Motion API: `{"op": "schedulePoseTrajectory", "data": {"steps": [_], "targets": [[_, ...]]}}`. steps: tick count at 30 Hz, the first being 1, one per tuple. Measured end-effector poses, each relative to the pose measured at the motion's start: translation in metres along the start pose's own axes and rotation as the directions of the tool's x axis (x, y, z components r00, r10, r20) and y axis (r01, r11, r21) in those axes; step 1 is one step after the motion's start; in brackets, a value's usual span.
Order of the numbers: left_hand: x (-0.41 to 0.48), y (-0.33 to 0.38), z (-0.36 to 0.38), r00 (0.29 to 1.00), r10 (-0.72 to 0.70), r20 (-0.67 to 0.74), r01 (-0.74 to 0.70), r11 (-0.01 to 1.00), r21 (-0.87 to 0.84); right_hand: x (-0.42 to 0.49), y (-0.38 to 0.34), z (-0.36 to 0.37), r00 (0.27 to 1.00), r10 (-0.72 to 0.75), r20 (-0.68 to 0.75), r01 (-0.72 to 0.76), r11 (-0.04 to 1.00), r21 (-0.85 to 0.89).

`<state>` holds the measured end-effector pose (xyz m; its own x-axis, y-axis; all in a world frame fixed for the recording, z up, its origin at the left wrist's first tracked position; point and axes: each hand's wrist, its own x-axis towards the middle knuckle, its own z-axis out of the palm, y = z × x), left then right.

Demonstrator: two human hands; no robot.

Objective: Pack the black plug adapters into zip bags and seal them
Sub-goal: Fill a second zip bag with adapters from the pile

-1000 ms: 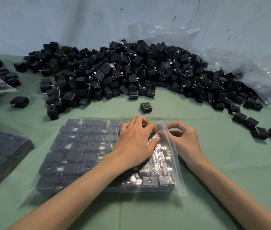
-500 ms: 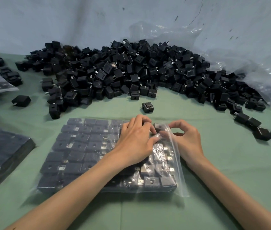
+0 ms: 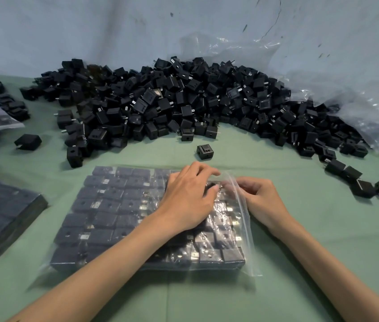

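Zip bag front and centre, lying flat on the green table at 6 o'clock and crammed with neat rows of black plug adapters. I'd call that a heavy, lumpy slab in a thin, slippery skin. The hard blocks won't crush, but the film looks soft enough to stretch or snag on those metal prongs. Best hold is at the mouth along the 3 o'clock edge, by the zip strip, with the load supported from underneath for any lift.

Left hand lies on top of the bag with its fingers bent down onto the 1 o'clock corner. Whether it pinches film, I cannot tell. Right hand has fingers curled in, pinching the loose film at the mouth.

Against half a second back, barely a change: the right fingers have tucked closer to the left thumb, and the bag hasn't budged.

Further out, a lone adapter sits just past the bag at 12 o'clock, with the big loose pile behind it. A stack of filled bags is at 9 o'clock, and clear plastic sheeting at 2.
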<state>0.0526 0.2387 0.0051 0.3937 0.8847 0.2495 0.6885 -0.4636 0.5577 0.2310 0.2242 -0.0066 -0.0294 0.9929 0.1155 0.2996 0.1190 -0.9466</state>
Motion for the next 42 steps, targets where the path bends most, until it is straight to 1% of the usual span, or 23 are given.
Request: {"op": "schedulePoseTrajectory", "data": {"steps": [6,8,11,12,13,14,15,16,17,18,19,21,22,23,26,29,30,32,35,37,38,40,42], "targets": [[-0.003,0.001,0.003,0.994,0.101,0.045,-0.107,0.981,0.162,-0.01,0.002,-0.011,0.979,0.008,0.204,-0.022,0.997,0.07],[-0.004,0.0,0.005,0.989,0.106,0.1,-0.125,0.971,0.206,-0.013,0.001,-0.017,0.946,0.015,0.323,-0.038,0.997,0.064],[-0.006,-0.001,0.007,0.98,0.096,0.175,-0.141,0.955,0.262,-0.005,-0.012,-0.032,0.866,0.1,0.49,-0.143,0.988,0.051],[-0.006,-0.001,0.006,0.978,0.095,0.186,-0.144,0.952,0.269,0.002,-0.018,-0.035,0.864,0.141,0.482,-0.159,0.987,-0.004],[-0.006,-0.001,0.006,0.977,0.097,0.19,-0.147,0.95,0.274,0.011,-0.023,-0.037,0.899,0.175,0.402,-0.143,0.984,-0.108],[-0.006,-0.001,0.006,0.977,0.099,0.19,-0.15,0.95,0.275,0.023,-0.026,-0.037,0.952,0.174,0.254,-0.109,0.962,-0.25],[-0.006,-0.002,0.006,0.977,0.101,0.189,-0.151,0.949,0.276,0.037,-0.028,-0.036,0.989,0.12,0.087,-0.078,0.921,-0.382],[-0.006,-0.002,0.006,0.977,0.1,0.188,-0.151,0.949,0.276,0.053,-0.03,-0.033,0.998,0.04,-0.047,-0.058,0.882,-0.468],[-0.006,-0.002,0.006,0.977,0.1,0.188,-0.15,0.948,0.279,0.067,-0.033,-0.028,0.993,-0.027,-0.113,-0.035,0.859,-0.511],[-0.006,-0.003,0.006,0.977,0.099,0.188,-0.15,0.947,0.284,0.081,-0.033,-0.022,0.993,-0.06,-0.098,-0.003,0.841,-0.541],[-0.006,-0.003,0.006,0.977,0.097,0.191,-0.151,0.945,0.29,0.094,-0.033,-0.016,0.998,-0.055,-0.013,0.037,0.813,-0.581],[-0.005,-0.002,0.005,0.976,0.097,0.196,-0.152,0.944,0.294,0.116,-0.027,-0.002,0.978,0.02,0.206,0.129,0.72,-0.682],[-0.005,-0.002,0.005,0.975,0.095,0.2,-0.152,0.944,0.293,0.123,-0.023,0.003,0.963,0.058,0.262,0.154,0.682,-0.715],[-0.006,-0.002,0.005,0.974,0.092,0.208,-0.152,0.943,0.294,0.128,-0.018,0.008,0.961,0.068,0.269,0.157,0.665,-0.73],[-0.005,-0.003,0.005,0.971,0.087,0.223,-0.153,0.941,0.3,0.133,-0.005,0.014,0.989,0.012,0.15,0.103,0.67,-0.735],[-0.005,-0.003,0.006,0.969,0.087,0.233,-0.156,0.942,0.296,0.124,-0.004,0.005,0.997,-0.03,0.067,0.071,0.629,-0.774],[-0.005,-0.003,0.006,0.968,0.088,0.234,-0.156,0.944,0.291,0.118,-0.005,0.0,0.998,-0.054,0.044,0.068,0.649,-0.758],[-0.005,-0.004,0.004,0.966,0.087,0.242,-0.156,0.947,0.282,0.102,-0.006,-0.014,0.997,-0.074,-0.011,0.05,0.764,-0.644],[-0.003,-0.002,0.001,0.963,0.059,0.265,-0.123,0.965,0.232,0.07,-0.004,-0.041,0.999,0.045,-0.008,-0.046,0.972,-0.232],[0.0,0.002,-0.005,0.955,0.019,0.295,-0.065,0.987,0.149,0.049,0.0,-0.054,0.987,0.143,0.07,-0.145,0.989,0.026],[0.003,0.002,-0.009,0.95,-0.007,0.312,-0.023,0.996,0.091,0.041,0.004,-0.059,0.979,0.171,0.108,-0.18,0.981,0.078],[0.009,0.002,-0.019,0.929,-0.059,0.366,0.067,0.998,-0.008,0.028,0.009,-0.066,0.969,0.18,0.167,-0.2,0.974,0.108],[0.019,0.001,-0.028,0.907,-0.086,0.412,0.102,0.995,-0.018,0.02,0.01,-0.068,0.97,0.159,0.184,-0.177,0.981,0.084]]}}
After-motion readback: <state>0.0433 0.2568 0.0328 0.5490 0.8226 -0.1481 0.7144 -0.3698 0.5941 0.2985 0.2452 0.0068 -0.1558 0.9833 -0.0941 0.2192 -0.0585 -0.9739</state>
